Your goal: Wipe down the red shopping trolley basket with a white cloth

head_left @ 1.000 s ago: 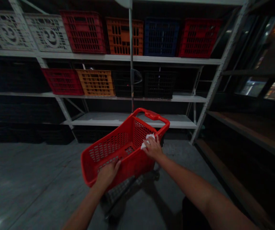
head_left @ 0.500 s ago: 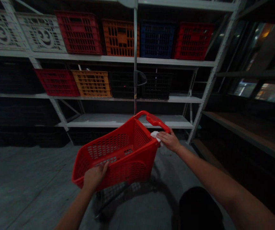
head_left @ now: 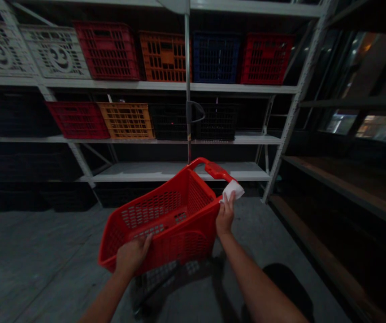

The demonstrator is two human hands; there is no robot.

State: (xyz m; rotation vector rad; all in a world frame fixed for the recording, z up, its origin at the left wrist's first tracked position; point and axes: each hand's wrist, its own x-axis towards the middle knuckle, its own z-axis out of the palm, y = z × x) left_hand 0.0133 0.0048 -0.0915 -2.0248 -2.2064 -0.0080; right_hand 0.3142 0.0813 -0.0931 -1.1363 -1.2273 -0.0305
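Note:
A red plastic shopping cart point(head_left: 186, 242) stands on the floor in front of me, its basket angled with the handle toward the right. My left hand point(head_left: 132, 255) is closed over the cart's near rim, thumb on the inside and the other fingers hidden behind the outer wall. My right hand point(head_left: 225, 215) holds a white cloth or tissue point(head_left: 233, 191) against the near end of the red handle point(head_left: 217, 170), where it joins the basket. The cloth covers that corner. Nothing lies inside the perforated basket.
Behind the cart, metal shelving point(head_left: 179, 172) carries plastic crates, among them an orange crate point(head_left: 164, 56), a blue crate point(head_left: 215, 58) and a yellow crate point(head_left: 125, 121). A thin upright pole point(head_left: 188, 58) stands before it. Dark shelves point(head_left: 340, 184) run along the right.
My right hand has shifted down and turned upright, bringing the white cloth onto the handle's near end. My left hand stays on the rim. The cart has barely moved.

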